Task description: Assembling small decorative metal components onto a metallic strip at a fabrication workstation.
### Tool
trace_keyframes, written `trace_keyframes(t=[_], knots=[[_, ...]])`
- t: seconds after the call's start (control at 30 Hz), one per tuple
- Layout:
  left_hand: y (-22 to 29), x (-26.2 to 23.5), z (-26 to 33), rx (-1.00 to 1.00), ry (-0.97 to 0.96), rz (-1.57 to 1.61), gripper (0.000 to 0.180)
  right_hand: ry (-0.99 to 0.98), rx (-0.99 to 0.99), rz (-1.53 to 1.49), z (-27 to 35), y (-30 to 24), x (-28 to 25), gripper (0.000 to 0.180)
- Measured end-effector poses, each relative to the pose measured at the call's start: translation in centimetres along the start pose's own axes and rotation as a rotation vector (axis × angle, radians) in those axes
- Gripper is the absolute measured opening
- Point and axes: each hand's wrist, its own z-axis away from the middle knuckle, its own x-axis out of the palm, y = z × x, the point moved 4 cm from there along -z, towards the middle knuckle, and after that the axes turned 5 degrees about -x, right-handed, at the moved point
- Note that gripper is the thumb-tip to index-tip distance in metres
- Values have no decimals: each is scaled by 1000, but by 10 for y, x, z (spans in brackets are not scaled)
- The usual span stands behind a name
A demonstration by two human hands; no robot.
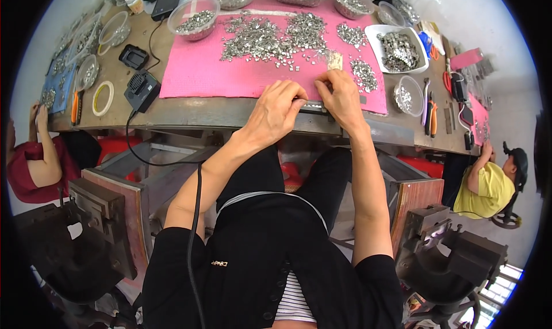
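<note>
Two hands, left (276, 108) and right (339, 96), at worktop (138, 33) edge; fingers curled in, can't tell if gripping a piece. Main heap of metal pieces (259, 39), beyond them on pink mat (198, 76), looks like the remainder. Smaller right-hand piles (364, 76) possibly done, unconfirmed. Tan block (334, 60) crowds right fingertips. Black cable (199, 191) crosses left arm: snag risk. Pliers (433, 119) well apart, right.
</note>
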Motion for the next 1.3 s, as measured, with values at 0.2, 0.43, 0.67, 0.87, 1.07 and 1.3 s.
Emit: trace_keyframes(t=[0.2,0.43,0.67,0.87,1.07,1.3], knots=[[1,10,4,93,45,-123,10,-65,39,-73,3,3,-3,11],[8,12,8,167,71,-233,13,-120,23,-97,2,2,-6,12],[1,7,23,225,79,-274,30,-47,251,-310,21,-21,-12,12],[-9,11,29,121,133,-241,50,120,-19,-268,38,-38,-8,12],[-8,13,29,111,153,-204,50,171,-83,-104,44,-43,-3,15],[-8,6,31,161,182,-238,52,72,-158,3,47,-43,-10,21]])
